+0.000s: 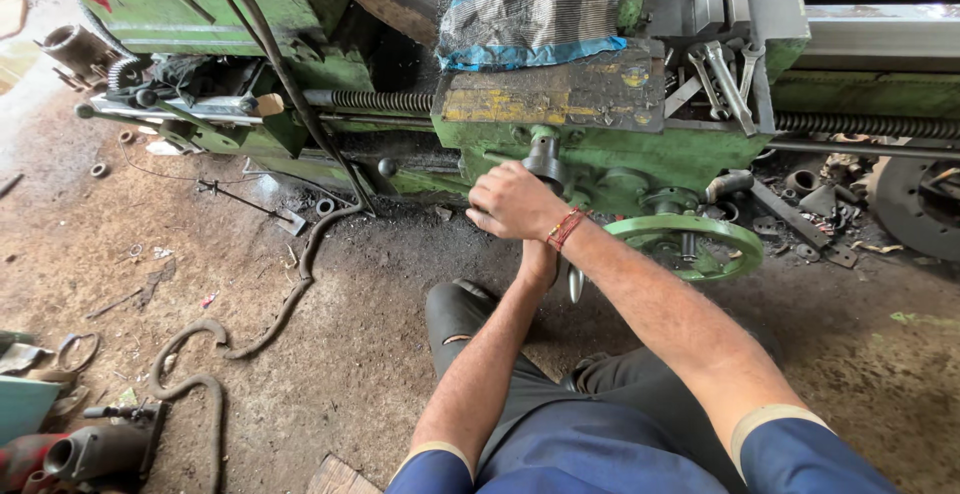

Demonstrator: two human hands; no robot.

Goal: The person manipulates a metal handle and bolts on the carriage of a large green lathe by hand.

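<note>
A black rubber hose (pixel 262 326) snakes over the dirt floor at far left. My left hand (pixel 538 259) sits under my right forearm; I cannot tell its grip. My right hand (pixel 512 201) is closed around the dark metal lever knob (pixel 545 159) on the green lathe apron (pixel 600 159), beside the green spoked handwheel (pixel 690 244)

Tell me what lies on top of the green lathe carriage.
A blue striped cloth lies on the lathe carriage, and spanners rest to its right. Whatever sits under the cloth is covered.
</note>
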